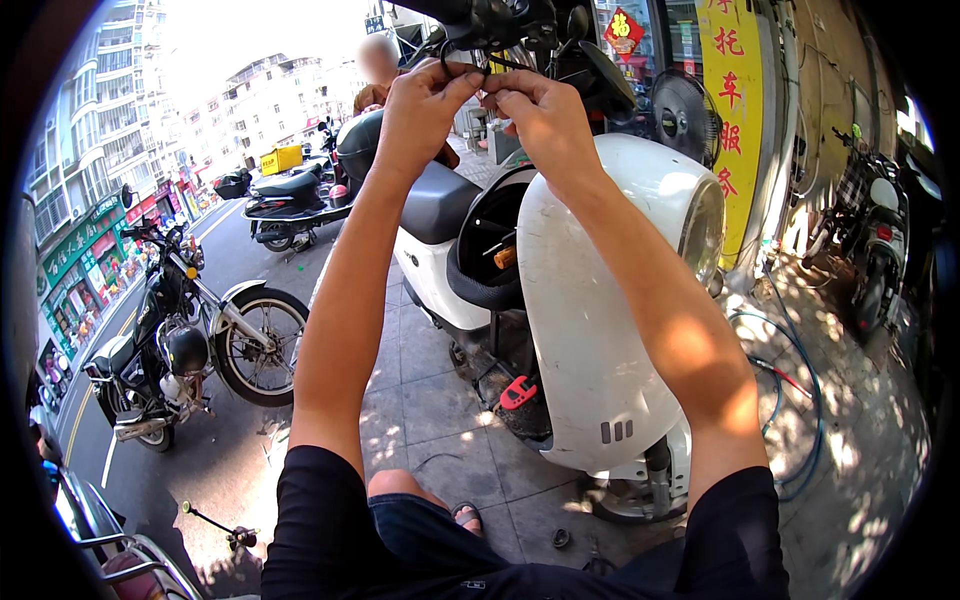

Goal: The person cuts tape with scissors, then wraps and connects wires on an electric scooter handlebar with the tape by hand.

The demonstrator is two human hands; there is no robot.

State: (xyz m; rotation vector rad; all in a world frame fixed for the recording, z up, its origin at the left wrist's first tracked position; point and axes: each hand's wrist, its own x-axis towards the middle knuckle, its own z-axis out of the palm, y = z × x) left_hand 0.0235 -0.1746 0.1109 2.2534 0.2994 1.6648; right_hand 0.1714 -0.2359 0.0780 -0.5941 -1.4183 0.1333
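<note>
Both my arms reach up to the handlebar (490, 28) of a white scooter (590, 330). My left hand (425, 108) is closed, its thumb and fingertips pinching a thin black cable (512, 64) that loops below the bar. Close beside it, my right hand (545, 125) pinches the same cable, fingertips almost meeting the left ones. The exact spot between the fingertips is too small to make out. Under my hands, an upturned black helmet-like bowl (487, 285) rests against the scooter's seat (437, 203). An orange-handled tool (505, 257) lies inside it.
A red tool-like piece (518, 393) sits low by the scooter's footwell. At left stands a black motorcycle (180, 345); a dark scooter (300, 205) is parked behind. A person (375, 75) is beyond my left hand. A fan (684, 118) and a hose (815, 430) are at right.
</note>
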